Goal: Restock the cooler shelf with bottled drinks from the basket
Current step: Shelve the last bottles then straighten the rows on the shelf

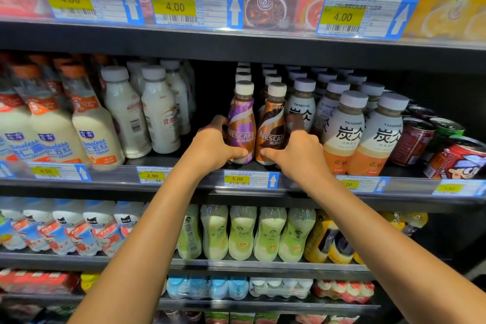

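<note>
Two Nescafe bottles stand side by side at the front of the middle cooler shelf. My left hand wraps around the purple-labelled Nescafe bottle from the left, thumb across its base. My right hand grips the brown-labelled Nescafe bottle from the right, thumb on its lower front. Both bottles are upright with white caps, and more of the same kind line up behind them. The basket is out of view.
White milk-drink bottles stand left of a dark gap. Tanbing bottles crowd the right, then red cans. Price tags run along the shelf edge. Porridge cups fill the shelf above, green bottles the one below.
</note>
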Demonstrator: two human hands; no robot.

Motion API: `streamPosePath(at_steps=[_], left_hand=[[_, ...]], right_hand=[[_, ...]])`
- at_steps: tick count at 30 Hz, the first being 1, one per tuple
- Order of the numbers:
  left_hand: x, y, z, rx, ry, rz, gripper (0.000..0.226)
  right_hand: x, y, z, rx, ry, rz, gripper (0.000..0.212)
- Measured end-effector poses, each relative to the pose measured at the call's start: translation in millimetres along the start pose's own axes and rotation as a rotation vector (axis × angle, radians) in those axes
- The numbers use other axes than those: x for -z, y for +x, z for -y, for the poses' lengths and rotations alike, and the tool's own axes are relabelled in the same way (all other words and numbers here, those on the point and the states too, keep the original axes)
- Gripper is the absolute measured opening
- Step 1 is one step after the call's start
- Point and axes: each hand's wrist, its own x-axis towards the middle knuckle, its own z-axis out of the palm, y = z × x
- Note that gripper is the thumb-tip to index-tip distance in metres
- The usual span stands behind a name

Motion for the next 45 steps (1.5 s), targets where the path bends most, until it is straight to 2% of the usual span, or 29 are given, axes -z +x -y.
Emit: streamPosePath(at_steps=[32,41,45], left_hand=[[2.8,-4.3,-2.6,0.017,0.014,-0.016,0.066],[2.8,-7.0,-6.7,0.015,0.004,-0.004,0.065],[5.6,-8.0,-9.4,0.017,0.012,0.017,0.066]], right_hand=[[-0.3,-0.8,-0.1,0.014,-0.011,0.021,0.051],[-2.3,-1.2,-0.1,0.016,-0.027,0.019,0.042],[-1.6,-2.5,1.2,0.023,-0.014,0.018,0.048]])
